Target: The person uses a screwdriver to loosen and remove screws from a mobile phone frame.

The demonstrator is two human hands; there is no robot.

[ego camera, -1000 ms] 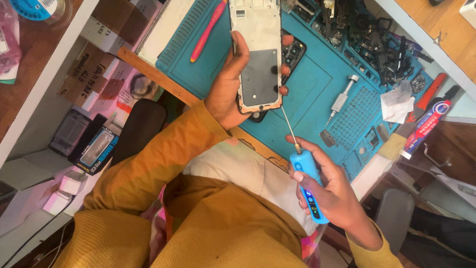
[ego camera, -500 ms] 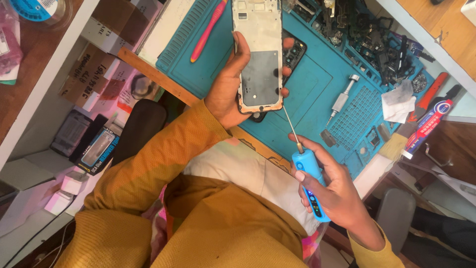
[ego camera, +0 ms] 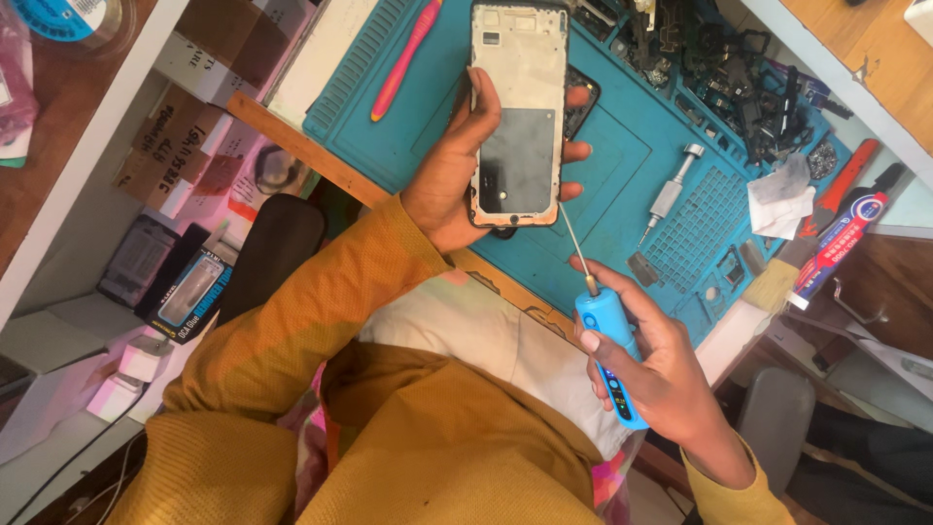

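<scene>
Right now the left hand [ego camera: 457,180] grips a phone frame [ego camera: 520,117] above the blue mat [ego camera: 622,156]; the right hand [ego camera: 661,374] clasps a blue screwdriver [ego camera: 607,350], tip seemingly at the frame's lower edge. Best keep the frame steady and the shaft square.

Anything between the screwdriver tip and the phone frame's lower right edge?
Nothing visible. The left hand holds the phone frame up over the teal mat; the right hand grips the blue electric screwdriver, whose thin bit already reaches that edge, with no finger across it.
</scene>
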